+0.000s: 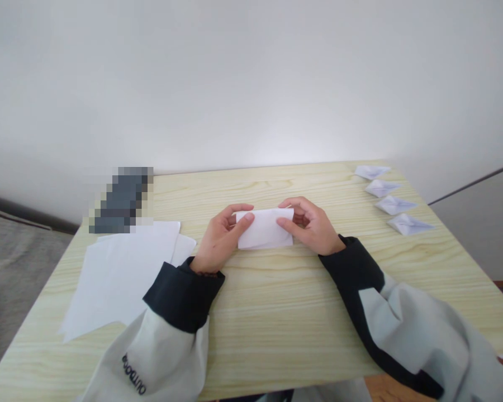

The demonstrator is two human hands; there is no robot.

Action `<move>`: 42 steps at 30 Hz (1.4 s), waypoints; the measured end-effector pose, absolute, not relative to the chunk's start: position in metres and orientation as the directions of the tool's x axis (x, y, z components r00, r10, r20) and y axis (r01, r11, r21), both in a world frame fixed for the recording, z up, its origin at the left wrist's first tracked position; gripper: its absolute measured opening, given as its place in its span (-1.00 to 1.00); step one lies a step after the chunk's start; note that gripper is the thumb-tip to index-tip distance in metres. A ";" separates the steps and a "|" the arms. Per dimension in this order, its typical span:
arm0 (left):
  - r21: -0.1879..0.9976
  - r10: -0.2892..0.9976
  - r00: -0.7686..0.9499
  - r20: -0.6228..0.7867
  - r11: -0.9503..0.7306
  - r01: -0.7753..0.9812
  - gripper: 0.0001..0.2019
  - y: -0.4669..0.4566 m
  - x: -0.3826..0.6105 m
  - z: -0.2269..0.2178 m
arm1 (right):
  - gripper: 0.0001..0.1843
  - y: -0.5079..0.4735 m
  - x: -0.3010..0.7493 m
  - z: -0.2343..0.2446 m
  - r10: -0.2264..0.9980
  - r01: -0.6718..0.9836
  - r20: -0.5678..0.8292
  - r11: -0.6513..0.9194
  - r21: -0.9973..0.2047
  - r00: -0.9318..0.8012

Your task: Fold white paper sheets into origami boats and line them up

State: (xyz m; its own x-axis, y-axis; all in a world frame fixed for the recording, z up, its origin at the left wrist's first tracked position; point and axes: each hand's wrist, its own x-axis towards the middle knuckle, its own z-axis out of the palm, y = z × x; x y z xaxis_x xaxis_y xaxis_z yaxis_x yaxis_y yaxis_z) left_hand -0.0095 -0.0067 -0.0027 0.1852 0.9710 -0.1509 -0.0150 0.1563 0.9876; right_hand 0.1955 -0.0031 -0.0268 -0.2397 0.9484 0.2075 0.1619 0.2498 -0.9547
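A small white folded paper, wider than it is tall, is held between my two hands over the middle of the table. My left hand grips its left end, thumb on the near face and fingers behind. At the right end, my right hand pinches it the same way, thumb in front. Part of the fingers of both hands is hidden behind the paper. Whether the paper's lower edge touches the tabletop I cannot tell.
Loose white sheets lie at the table's left, below a dark blurred-out object. Several folded white paper pieces with pointed ends stand in a row at the right. A white wall rises behind the wood-grain table.
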 end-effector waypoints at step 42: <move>0.972 0.979 0.071 -0.193 0.201 -0.124 -0.58 -0.007 -0.007 -0.006 | -0.78 -0.003 0.195 -0.027 0.943 0.157 0.206 0.253 -0.955 -0.263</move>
